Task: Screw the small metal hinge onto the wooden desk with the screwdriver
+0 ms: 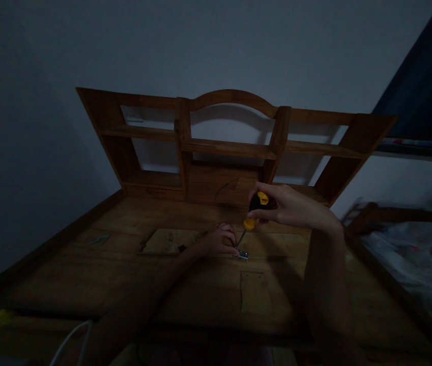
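Your right hand (272, 206) grasps the screwdriver (250, 223), tip down at the metal fitting (243, 255) by the long board's (282, 244) near edge, mid desk (63, 284). Your left hand (219, 241) meets the fitting; dimness hides whether it grips, or any screw is seated. The nearer small board (256, 294) lies apart.

On the desk (66, 274), behind a board (282, 246), the shelf unit (231, 149) is set; a second board (256, 295) is laid nearer. Loose pieces (100, 239) are placed to the left; the fitting (243, 255) is positioned at the tip of the screwdriver (250, 224).
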The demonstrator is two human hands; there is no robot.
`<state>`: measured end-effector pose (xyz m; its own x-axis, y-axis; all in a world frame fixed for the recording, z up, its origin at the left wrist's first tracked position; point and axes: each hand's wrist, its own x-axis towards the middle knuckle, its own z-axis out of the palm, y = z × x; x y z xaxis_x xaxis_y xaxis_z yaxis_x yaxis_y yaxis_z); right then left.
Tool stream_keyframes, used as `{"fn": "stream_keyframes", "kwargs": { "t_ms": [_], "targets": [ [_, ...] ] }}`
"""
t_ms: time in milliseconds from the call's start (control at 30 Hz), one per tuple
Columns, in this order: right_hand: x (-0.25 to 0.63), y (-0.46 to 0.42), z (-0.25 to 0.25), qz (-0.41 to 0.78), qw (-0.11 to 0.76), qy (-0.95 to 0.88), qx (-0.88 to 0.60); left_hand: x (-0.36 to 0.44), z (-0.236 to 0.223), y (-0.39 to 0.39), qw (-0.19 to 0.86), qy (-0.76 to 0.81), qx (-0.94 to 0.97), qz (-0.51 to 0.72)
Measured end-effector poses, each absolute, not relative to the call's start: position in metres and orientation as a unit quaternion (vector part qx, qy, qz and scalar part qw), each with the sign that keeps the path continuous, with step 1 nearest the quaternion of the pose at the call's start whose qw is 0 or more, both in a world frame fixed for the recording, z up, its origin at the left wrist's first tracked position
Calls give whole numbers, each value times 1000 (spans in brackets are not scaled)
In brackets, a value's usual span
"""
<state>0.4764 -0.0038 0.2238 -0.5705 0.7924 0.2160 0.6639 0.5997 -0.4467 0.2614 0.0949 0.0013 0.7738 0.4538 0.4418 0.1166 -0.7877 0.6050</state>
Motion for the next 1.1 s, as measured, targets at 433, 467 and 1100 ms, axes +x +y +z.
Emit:
{"fn": "stream_keyframes", "kwargs": {
  "t_ms": [433,467,1100],
  "targets": [
    [473,-5,227,168,191,-870,-423,261,-1,95,275,164,898,302],
    [472,-5,227,168,191,-870,-423,262,-1,96,275,163,898,302],
    [475,-2,223,180,208,-870,-409,261,3,94,270,166,903,291]
  ]
}}
